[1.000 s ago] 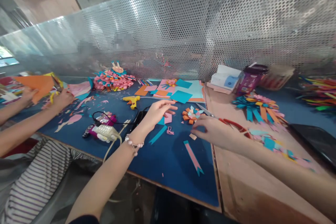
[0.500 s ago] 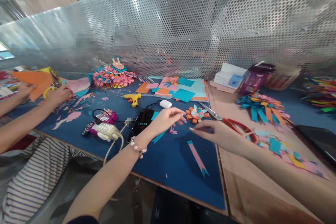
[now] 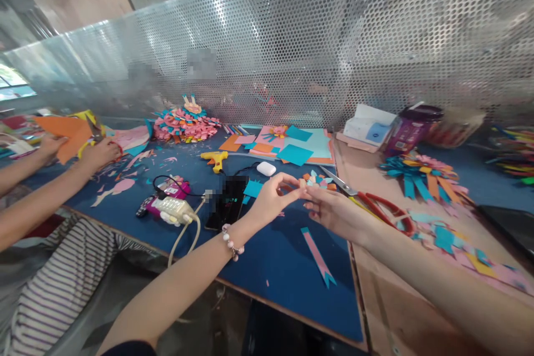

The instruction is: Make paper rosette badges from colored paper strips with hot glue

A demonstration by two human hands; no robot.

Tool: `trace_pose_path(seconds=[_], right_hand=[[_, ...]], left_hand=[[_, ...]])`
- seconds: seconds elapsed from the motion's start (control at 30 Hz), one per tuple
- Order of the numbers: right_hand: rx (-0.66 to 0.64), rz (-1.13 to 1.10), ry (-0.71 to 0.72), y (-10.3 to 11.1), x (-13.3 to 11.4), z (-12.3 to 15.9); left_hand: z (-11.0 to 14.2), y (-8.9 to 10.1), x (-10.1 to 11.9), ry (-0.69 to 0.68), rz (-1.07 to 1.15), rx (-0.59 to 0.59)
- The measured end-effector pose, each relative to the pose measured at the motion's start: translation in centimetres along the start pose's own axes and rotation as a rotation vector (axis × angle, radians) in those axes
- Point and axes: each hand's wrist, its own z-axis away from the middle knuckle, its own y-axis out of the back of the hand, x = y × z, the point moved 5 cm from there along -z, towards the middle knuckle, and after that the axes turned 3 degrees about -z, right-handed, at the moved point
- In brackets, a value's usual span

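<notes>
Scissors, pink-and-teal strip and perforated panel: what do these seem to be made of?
Scissors: blades likely steel, grey with a sheen; handles probably plastic, smooth orange-red.
Pink-and-teal strip: seemingly paper or thin card, matte, flat, with a sharply notched end.
Perforated panel: apparently sheet metal, silvery, with bright streaked reflections among its holes.
</notes>
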Motion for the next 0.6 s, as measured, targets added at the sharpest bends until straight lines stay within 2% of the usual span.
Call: trace_pose_path(seconds=[0.1, 0.4, 0.6], right_hand=[[-0.016, -0.006, 0.001, 0.2, 0.4, -0.3], [-0.013, 0.034, 0.012, 0.3, 0.1, 0.1], [-0.016, 0.143, 0.045, 0.3, -0.5, 0.4]], left_hand=[[0.0, 0.0, -0.1, -0.013, -0.058, 0.022], [0.1, -0.4, 0.2, -0.067, -0.101, -0.039], [0.2, -0.3, 1.0, -0.186, -0.211, -0.013]])
